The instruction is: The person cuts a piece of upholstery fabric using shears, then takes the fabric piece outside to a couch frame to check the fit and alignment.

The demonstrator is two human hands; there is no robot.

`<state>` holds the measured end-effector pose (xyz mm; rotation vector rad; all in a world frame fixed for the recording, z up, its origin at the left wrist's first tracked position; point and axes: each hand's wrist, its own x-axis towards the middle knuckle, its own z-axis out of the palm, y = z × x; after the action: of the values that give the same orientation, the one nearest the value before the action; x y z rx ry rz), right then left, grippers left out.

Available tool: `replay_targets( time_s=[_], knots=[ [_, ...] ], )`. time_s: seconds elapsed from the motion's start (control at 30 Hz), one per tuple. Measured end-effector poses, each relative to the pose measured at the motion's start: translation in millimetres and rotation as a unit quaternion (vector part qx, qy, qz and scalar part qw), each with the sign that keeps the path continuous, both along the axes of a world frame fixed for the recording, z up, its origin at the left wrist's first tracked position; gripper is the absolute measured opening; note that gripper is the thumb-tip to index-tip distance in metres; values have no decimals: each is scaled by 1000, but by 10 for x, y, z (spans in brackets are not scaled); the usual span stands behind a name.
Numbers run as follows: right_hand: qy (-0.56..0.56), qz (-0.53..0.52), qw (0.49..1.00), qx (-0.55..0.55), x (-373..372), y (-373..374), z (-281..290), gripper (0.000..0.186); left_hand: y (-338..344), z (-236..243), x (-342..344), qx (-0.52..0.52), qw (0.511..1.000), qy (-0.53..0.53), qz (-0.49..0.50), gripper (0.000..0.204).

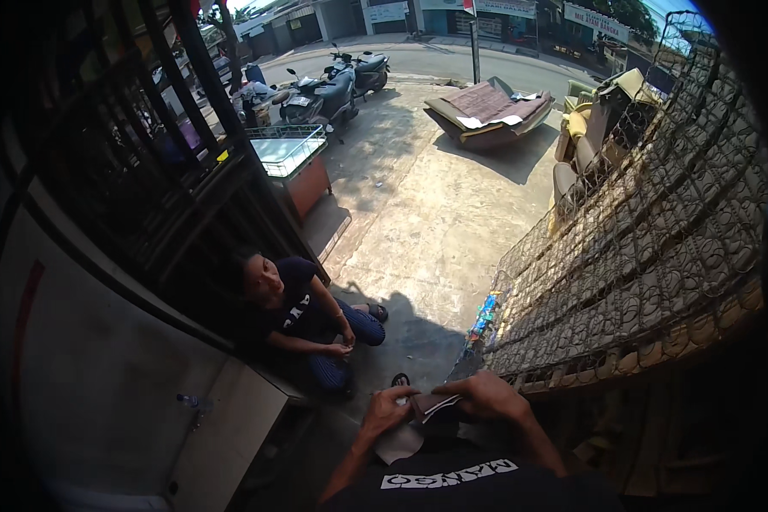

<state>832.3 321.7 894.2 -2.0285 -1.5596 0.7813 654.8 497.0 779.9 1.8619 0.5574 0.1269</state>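
A coiled-wire spring frame slants along the right side of a sunlit concrete forecourt, while a second person in a dark top sits low at the left. At the lower centre, the wearer's left hand and right hand meet in front of a dark shirt, each narrowed to a pinch on one folded brown piece, held between them and off the ground.

Small enough to sit between fingertips, the piece looks light, and its folds suggest a soft, pliable sheet, perhaps fabric or a leather-like covering, though the material cannot be made out for certain. It seems likelier to flop or open along a fold than to break, and its dull surface gives little hint of slipperiness. The surest hold would appear to be at the upper corners, where the fingers are, with a thumb pressed over the fold so the layers do not slide apart.

As folded, the piece is a muted dark brown, roughly four-sided and tilted, its right end the higher. A pale flap hangs just below the left hand; whether it joins the brown piece cannot be told. Thin white lines edge the folded layers toward the right hand, too fine to identify as lining or stitching.
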Motion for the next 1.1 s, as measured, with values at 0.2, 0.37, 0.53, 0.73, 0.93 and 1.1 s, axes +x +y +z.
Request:
replay_targets(
  time_s=[0.2, 0.37, 0.53, 0.73, 0.93, 1.1],
  knots=[
    [-9, -35, 999, 9, 1048, 1313, -611, 46, 1550, -530, 1300, 69, 995, 28, -65, 29],
    [89, -171, 981, 34, 1774, 1914, -421, 46, 2511, -228, 2252, 140, 977, -41, -153, 26],
    [51, -191, 977, 86, 2890, 2592, -759, 35, 3216, -437, 3408, 52, 974, -3, -218, 29],
    [21, -146, 989, 18, 4661, 3882, -871, 40, 3982, -670, 4781, 9, 999, 0, -52, 28],
    [-63, 0, 998, 3, 5848, 5397, -420, 42, 5047, -402, 5697, 24, 998, -60, 1, 25],
    [-59, 73, 996, 13, 6568, 6465, -617, 45, 6052, -757, 6533, 84, 993, -74, 41, 27]
  ],
)
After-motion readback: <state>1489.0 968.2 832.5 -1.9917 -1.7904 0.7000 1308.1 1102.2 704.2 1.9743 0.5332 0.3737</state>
